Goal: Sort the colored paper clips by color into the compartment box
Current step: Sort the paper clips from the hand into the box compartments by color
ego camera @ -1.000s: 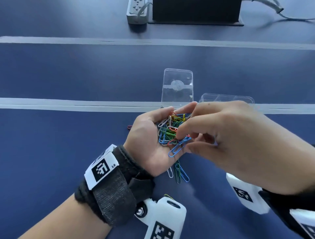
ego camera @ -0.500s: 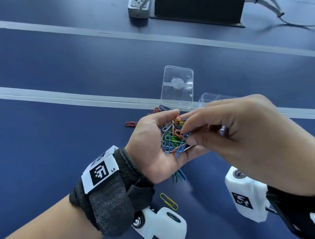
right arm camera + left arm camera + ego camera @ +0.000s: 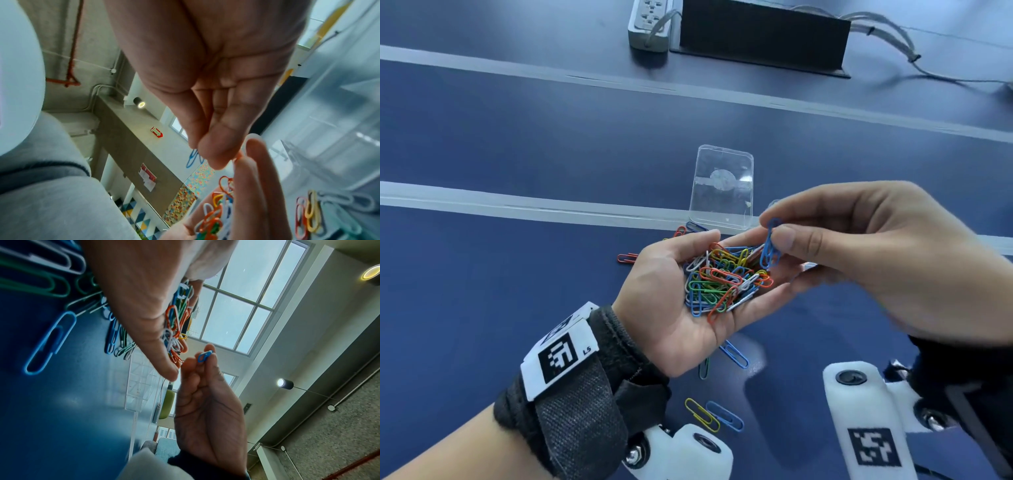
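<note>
My left hand [image 3: 688, 291] lies palm up above the table, cupping a pile of mixed colored paper clips [image 3: 722, 281]. Just above its fingertips my right hand [image 3: 774, 229] pinches blue paper clips [image 3: 770, 246] between thumb and forefinger; the left wrist view shows the same blue clips [image 3: 204, 357] at the fingertips. A clear lid [image 3: 722, 186] lies flat behind the hands. The compartment box is mostly hidden behind my right hand; its clear wall [image 3: 339, 113] fills the right wrist view.
Loose clips lie on the blue table: a red one [image 3: 627, 257] to the left, blue [image 3: 734, 354], yellow [image 3: 702, 414] and blue [image 3: 724, 415] ones below my left hand. A power strip [image 3: 650, 24] and black box [image 3: 760, 34] stand far back.
My right hand has risen from the pile with blue clips pinched in its fingertips. My left hand stays cupped under the pile.
</note>
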The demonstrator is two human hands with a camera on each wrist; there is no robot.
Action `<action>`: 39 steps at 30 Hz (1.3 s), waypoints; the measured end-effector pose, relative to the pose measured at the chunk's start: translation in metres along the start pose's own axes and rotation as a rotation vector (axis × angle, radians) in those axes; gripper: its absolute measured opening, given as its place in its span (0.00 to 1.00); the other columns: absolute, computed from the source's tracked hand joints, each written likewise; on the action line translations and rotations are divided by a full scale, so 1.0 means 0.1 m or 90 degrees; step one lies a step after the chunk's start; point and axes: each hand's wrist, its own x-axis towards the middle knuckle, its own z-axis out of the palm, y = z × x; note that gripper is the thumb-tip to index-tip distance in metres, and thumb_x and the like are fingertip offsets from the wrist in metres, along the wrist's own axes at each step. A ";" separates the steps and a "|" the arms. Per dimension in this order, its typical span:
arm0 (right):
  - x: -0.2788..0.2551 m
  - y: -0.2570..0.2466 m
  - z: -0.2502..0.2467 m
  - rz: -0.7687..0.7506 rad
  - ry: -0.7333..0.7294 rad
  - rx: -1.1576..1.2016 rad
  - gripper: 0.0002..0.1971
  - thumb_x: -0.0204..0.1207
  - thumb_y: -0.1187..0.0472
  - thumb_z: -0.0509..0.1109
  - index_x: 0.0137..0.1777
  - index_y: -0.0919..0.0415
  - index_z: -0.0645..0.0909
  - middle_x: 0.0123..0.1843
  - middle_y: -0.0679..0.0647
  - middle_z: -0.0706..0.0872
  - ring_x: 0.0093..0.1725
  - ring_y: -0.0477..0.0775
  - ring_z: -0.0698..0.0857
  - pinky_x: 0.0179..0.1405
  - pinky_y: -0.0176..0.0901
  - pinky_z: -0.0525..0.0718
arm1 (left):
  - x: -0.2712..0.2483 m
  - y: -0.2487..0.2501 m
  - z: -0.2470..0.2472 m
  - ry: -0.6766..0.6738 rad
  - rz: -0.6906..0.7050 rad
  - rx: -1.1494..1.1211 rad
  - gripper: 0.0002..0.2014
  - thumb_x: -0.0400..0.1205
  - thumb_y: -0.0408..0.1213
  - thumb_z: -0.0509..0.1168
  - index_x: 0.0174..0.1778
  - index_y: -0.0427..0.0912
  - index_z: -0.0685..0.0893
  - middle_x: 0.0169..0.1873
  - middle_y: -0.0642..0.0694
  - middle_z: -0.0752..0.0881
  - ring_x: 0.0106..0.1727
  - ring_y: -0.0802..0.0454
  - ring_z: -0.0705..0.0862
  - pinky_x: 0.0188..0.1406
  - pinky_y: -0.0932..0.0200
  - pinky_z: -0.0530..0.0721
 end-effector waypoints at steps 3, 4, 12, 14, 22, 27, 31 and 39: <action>0.02 -0.02 -0.03 0.077 -0.041 0.185 0.03 0.65 0.66 0.74 0.39 0.61 0.86 0.36 0.61 0.91 0.33 0.53 0.89 0.30 0.39 0.88 | 0.01 0.01 0.00 0.017 0.006 0.017 0.23 0.75 0.39 0.56 0.55 0.28 0.87 0.44 0.34 0.90 0.41 0.39 0.90 0.49 0.37 0.85; 0.03 -0.02 -0.05 0.104 -0.048 0.271 0.02 0.66 0.67 0.72 0.38 0.61 0.84 0.33 0.59 0.90 0.32 0.53 0.88 0.29 0.38 0.88 | 0.00 0.02 0.00 0.020 0.006 0.018 0.23 0.75 0.39 0.56 0.56 0.28 0.86 0.44 0.34 0.90 0.40 0.39 0.90 0.49 0.37 0.85; -0.01 -0.09 -0.01 0.075 -0.018 0.193 0.08 0.66 0.58 0.68 0.30 0.58 0.73 0.20 0.47 0.70 0.16 0.42 0.63 0.16 0.34 0.54 | -0.01 0.01 0.01 0.020 -0.016 0.030 0.23 0.76 0.40 0.56 0.59 0.29 0.85 0.54 0.31 0.89 0.51 0.35 0.89 0.54 0.35 0.83; 0.00 -0.06 0.06 -0.040 0.030 -0.102 0.06 0.70 0.59 0.72 0.35 0.59 0.82 0.18 0.48 0.74 0.15 0.40 0.67 0.16 0.29 0.60 | -0.01 -0.01 0.01 0.018 -0.018 0.027 0.23 0.76 0.40 0.56 0.55 0.27 0.87 0.55 0.30 0.88 0.55 0.35 0.88 0.54 0.33 0.82; 0.16 -0.01 0.10 -0.118 -0.006 -0.545 0.03 0.70 0.55 0.73 0.39 0.47 0.88 0.20 0.46 0.82 0.25 0.42 0.81 0.29 0.31 0.77 | -0.02 -0.07 0.06 0.045 -0.002 0.040 0.18 0.73 0.38 0.60 0.40 0.26 0.90 0.46 0.31 0.89 0.43 0.34 0.90 0.49 0.31 0.84; 0.19 -0.05 0.05 -0.094 0.008 -0.426 0.05 0.72 0.58 0.70 0.37 0.54 0.85 0.19 0.44 0.76 0.18 0.40 0.72 0.22 0.30 0.73 | -0.02 -0.04 0.04 0.034 -0.011 0.033 0.22 0.78 0.40 0.55 0.51 0.24 0.88 0.52 0.30 0.89 0.51 0.34 0.89 0.54 0.34 0.84; 0.23 -0.10 -0.08 0.060 0.021 0.032 0.08 0.72 0.62 0.62 0.31 0.57 0.74 0.26 0.50 0.74 0.20 0.45 0.67 0.17 0.33 0.67 | -0.03 0.00 0.03 0.037 -0.009 0.034 0.23 0.77 0.39 0.55 0.58 0.27 0.85 0.57 0.30 0.87 0.58 0.35 0.87 0.55 0.37 0.84; 0.33 -0.09 -0.34 0.137 0.068 0.144 0.12 0.74 0.71 0.56 0.32 0.59 0.72 0.29 0.54 0.76 0.23 0.48 0.71 0.16 0.30 0.71 | -0.02 0.01 0.05 0.038 -0.002 0.047 0.23 0.76 0.39 0.55 0.58 0.27 0.85 0.56 0.29 0.88 0.56 0.34 0.88 0.52 0.38 0.85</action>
